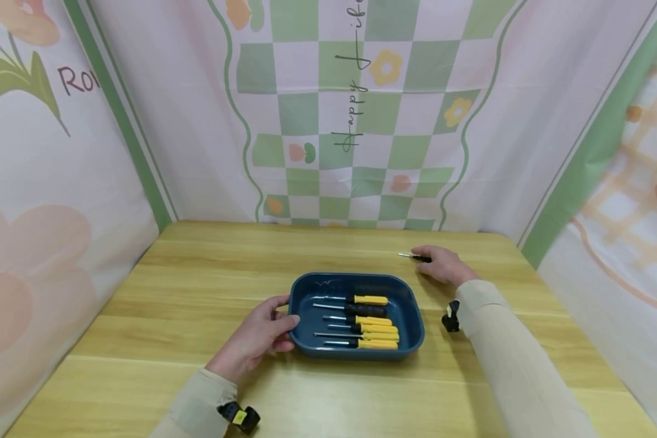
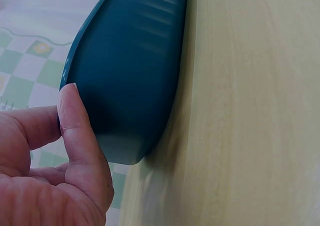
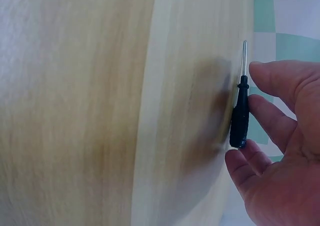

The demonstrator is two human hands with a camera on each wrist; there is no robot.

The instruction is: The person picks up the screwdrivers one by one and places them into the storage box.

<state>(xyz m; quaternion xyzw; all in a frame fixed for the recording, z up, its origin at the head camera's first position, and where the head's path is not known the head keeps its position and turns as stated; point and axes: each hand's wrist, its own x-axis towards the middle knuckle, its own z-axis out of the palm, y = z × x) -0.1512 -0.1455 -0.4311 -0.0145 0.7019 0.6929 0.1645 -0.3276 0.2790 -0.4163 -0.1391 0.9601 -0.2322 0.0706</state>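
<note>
A dark blue tray with rounded corners stands on the table, holding several screwdrivers, most with yellow handles, their shafts pointing left. At the tray's left end, my left hand grips the rim, thumb on top and fingers outside; the left wrist view shows the pinch on the tray wall. Beyond the tray's right corner, my right hand is over a small black-handled screwdriver, its metal tip pointing left. The right hand's fingers spread around this screwdriver, fingertips right at the handle, with a space between thumb and handle.
The wooden table runs back to a checked green and white cloth. More patterned cloth walls rise at the left and right sides. A black wrist camera is strapped over each beige sleeve.
</note>
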